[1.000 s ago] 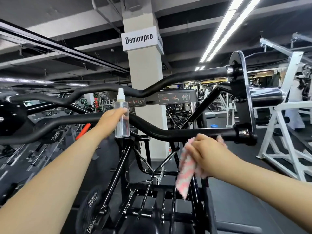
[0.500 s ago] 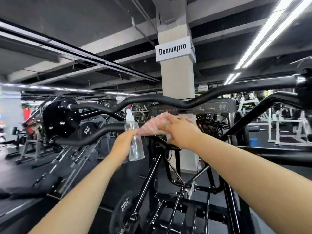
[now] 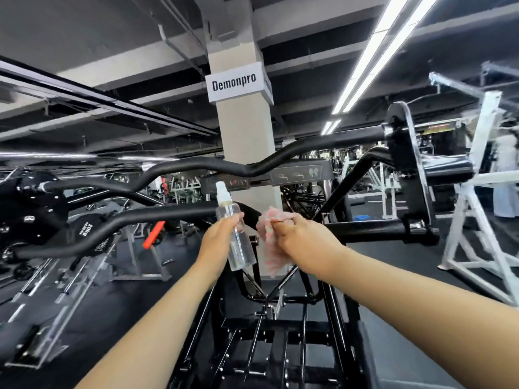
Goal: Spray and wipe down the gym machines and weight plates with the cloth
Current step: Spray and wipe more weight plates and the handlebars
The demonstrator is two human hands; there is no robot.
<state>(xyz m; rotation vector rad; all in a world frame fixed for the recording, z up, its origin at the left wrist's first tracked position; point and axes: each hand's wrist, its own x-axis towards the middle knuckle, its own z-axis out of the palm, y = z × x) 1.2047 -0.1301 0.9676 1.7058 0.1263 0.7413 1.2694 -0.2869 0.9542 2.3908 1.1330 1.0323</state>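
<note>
My left hand grips a clear spray bottle with a white nozzle, held upright just in front of the machine's black near handlebar. My right hand clutches a pink-and-white cloth bunched against the middle of that same bar, right beside the bottle. A second curved black bar runs across behind it. The bar's right end joins a black plate-shaped bracket. A black weight plate hangs low at the left.
The black machine frame stands directly below my arms. A concrete pillar with a "Demonpro" sign rises behind. A white rack is at the right; more black machines fill the left. Dark floor lies either side.
My right hand slid the cloth from the bar's right end toward the left, then back to the middle beside the bottle. The view swung left, then returned rightward.
</note>
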